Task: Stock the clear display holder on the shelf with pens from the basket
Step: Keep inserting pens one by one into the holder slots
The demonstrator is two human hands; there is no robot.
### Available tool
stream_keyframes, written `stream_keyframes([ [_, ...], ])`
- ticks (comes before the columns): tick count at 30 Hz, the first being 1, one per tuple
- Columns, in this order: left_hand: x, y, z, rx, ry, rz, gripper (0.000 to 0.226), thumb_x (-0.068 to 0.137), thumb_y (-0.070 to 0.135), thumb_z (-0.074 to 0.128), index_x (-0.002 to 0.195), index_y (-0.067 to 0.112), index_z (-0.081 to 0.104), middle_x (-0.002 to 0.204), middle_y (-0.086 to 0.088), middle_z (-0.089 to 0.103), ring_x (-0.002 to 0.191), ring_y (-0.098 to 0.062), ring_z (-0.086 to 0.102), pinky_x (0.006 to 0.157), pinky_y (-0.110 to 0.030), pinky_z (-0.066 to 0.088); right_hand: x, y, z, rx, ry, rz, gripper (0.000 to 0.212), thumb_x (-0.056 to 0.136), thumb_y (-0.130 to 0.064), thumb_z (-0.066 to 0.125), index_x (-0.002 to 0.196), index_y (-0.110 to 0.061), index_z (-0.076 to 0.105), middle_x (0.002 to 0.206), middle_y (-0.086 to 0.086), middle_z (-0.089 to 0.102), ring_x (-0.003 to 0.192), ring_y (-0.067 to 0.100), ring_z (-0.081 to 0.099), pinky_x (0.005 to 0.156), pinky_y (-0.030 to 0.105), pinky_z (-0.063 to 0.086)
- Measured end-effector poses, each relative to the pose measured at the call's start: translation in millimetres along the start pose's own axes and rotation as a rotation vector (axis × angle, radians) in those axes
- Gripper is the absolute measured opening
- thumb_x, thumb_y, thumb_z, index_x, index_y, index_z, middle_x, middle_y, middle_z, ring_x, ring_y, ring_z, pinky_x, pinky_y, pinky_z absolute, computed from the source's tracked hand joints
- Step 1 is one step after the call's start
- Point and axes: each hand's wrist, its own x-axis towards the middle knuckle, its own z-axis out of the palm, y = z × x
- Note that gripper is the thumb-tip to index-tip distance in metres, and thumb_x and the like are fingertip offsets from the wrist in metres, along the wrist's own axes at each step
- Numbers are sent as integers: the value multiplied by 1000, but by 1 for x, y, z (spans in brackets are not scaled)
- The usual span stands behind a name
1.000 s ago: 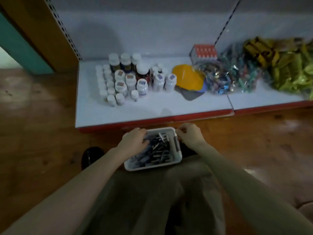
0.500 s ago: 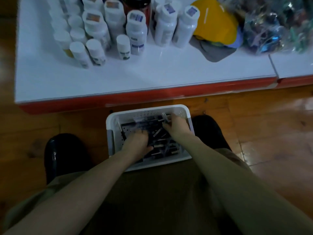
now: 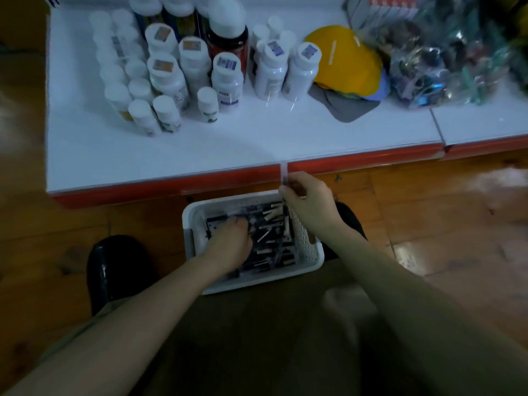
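A white plastic basket [image 3: 310, 252] sits on my lap, just in front of the shelf's red edge, filled with several dark pens [image 3: 271, 238] with pale caps. My left hand [image 3: 228, 244] is down inside the basket among the pens, fingers curled into the pile; what it holds is hidden. My right hand [image 3: 310, 200] is raised above the basket's far right corner and pinches one pen [image 3: 284, 174] upright, its pale end pointing toward the shelf. A faint clear holder [image 3: 281, 102] shows only as thin glints in front of the white bottles.
The white shelf [image 3: 200, 147] carries several white bottles [image 3: 171, 78], a dark red jar [image 3: 228, 38], a yellow cap [image 3: 345, 58] and bags of small shiny items [image 3: 437, 64]. Wooden floor lies to both sides; a black shoe [image 3: 117, 270] sits at the left.
My right hand has lifted out of the basket with one pen pinched and moved toward the shelf edge. My left hand stays in the pens. The view has tilted down and closer.
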Motion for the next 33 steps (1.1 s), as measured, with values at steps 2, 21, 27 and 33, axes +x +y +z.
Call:
stream_keyframes([
  [2,-17,12,-27,-269,3,-34,16,99,13,39,84,11,44,75,-4,47,63,-15,44,59,-28,35,-8,-24,-18,85,31,-27,18,94,-14,53,108,-6,59,91,1,58,86,15,55,72,20,45],
  [21,-187,237,-353,-959,527,448,11,95,6,49,88,15,48,68,-5,53,50,-6,52,51,-18,47,-91,-316,-252,778,121,-243,12,94,-16,52,91,-8,61,84,6,68,71,12,69,65,20,56],
  [27,-200,276,-419,-863,662,581,12,93,6,51,88,17,50,69,-3,54,51,-4,51,49,-21,46,-101,-375,-302,786,124,-363,13,90,-11,57,101,-5,60,79,6,67,65,12,67,59,19,54],
  [33,-208,299,-468,-881,659,603,9,97,15,45,93,20,52,77,-4,60,62,-11,64,56,-24,54,-97,-420,-349,788,202,-435,5,90,-9,58,85,-10,59,75,5,66,58,12,66,56,19,55],
])
